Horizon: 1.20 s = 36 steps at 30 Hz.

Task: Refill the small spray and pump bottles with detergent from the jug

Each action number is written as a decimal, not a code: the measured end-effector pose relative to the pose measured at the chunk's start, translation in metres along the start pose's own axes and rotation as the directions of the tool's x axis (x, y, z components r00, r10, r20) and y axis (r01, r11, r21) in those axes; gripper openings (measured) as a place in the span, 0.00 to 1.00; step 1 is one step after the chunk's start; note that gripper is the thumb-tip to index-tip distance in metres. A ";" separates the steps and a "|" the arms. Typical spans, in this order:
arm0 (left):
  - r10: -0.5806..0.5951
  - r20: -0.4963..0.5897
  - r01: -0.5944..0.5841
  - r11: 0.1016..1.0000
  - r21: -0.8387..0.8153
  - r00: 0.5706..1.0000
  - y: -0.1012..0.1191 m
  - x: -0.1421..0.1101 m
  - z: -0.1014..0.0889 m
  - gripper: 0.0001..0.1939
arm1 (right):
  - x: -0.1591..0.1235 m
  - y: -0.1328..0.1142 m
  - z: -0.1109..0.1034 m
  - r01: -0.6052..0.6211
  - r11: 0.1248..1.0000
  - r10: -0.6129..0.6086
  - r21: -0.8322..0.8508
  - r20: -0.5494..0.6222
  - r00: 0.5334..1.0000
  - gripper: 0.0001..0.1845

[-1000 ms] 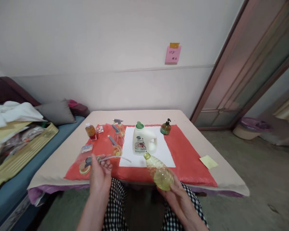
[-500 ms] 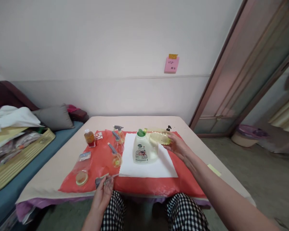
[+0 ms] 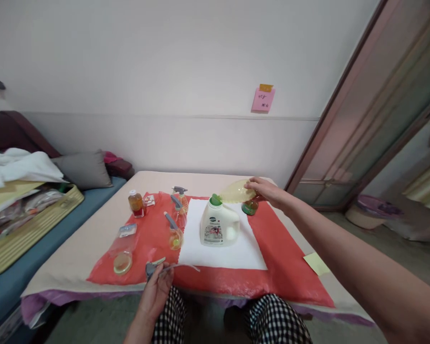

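My right hand (image 3: 264,190) reaches far over the table and grips a clear bottle of yellow liquid (image 3: 236,192). The bottle lies tipped on its side with its neck at the green cap of a white detergent jug (image 3: 219,226). That jug stands on a white sheet (image 3: 222,248) over a red mat (image 3: 272,260). Near the table's front edge, my left hand (image 3: 156,290) is closed on a grey spray head with a long thin tube (image 3: 168,267).
On the red mat stand two spray bottles (image 3: 177,220), a small amber bottle (image 3: 135,203), a green pump bottle (image 3: 250,207) and a flat clear container (image 3: 122,260). A yellow note (image 3: 317,263) lies at the right. A couch with pillows (image 3: 39,200) is left; a sliding door (image 3: 361,134) is right.
My right hand has carried the yellow bottle from near my lap out to the white jug and lifted it slightly higher. My left hand stays low with the spray head.
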State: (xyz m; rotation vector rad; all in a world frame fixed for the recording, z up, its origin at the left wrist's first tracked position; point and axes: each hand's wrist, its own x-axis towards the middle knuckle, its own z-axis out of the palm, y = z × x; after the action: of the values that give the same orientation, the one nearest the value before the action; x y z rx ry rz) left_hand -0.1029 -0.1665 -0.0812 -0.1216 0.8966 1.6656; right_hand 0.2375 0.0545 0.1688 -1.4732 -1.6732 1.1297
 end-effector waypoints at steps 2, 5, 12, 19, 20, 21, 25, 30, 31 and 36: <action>-0.002 0.002 0.002 1.000 -0.003 1.000 0.000 -0.001 0.000 0.12 | 0.004 -0.011 0.001 0.033 0.995 -0.032 -0.095 0.003 0.999 0.20; -0.001 -0.001 0.001 1.000 -0.004 1.000 0.001 -0.003 0.001 0.11 | 0.004 -0.032 0.005 0.094 0.971 -0.092 -0.219 0.016 0.996 0.22; 0.000 0.013 0.000 1.000 0.016 1.000 0.001 -0.006 0.002 0.10 | -0.004 -0.073 0.019 0.207 0.868 -0.216 -0.451 0.030 0.976 0.28; -0.010 0.018 0.010 1.000 0.006 1.000 0.002 -0.008 0.001 0.11 | -0.001 -0.078 0.027 0.261 0.792 -0.289 -0.552 0.037 0.957 0.30; -0.013 0.018 0.013 1.000 0.006 1.000 0.002 -0.009 0.001 0.11 | -0.001 -0.077 0.027 0.262 0.791 -0.293 -0.553 0.035 0.956 0.30; -0.014 0.019 0.014 1.000 0.006 1.000 0.002 -0.009 0.001 0.11 | -0.001 -0.075 0.027 0.262 0.792 -0.295 -0.551 0.030 0.955 0.30; -0.018 0.024 0.018 1.000 0.010 1.000 0.002 -0.011 0.002 0.11 | -0.003 -0.071 0.025 0.255 0.821 -0.299 -0.510 -0.005 0.954 0.31; -0.014 0.042 0.014 1.000 0.017 0.999 0.002 -0.010 0.001 0.10 | -0.008 -0.055 0.018 0.247 0.908 -0.287 -0.338 -0.073 0.955 0.29; -0.010 0.047 0.009 1.000 0.018 0.999 0.001 -0.010 0.000 0.10 | -0.010 -0.048 0.017 0.235 0.930 -0.270 -0.282 -0.094 0.958 0.29; 0.009 0.047 -0.010 1.000 0.025 0.999 0.000 -0.010 -0.001 0.11 | -0.035 0.009 0.021 0.088 0.988 -0.064 0.127 -0.179 0.982 0.31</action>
State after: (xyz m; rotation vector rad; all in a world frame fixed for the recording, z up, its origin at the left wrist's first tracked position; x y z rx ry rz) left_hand -0.0998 -0.1747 -0.0771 -0.0604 0.8839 1.6586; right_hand 0.2287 0.0165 0.1544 -1.3700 -1.4913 1.0205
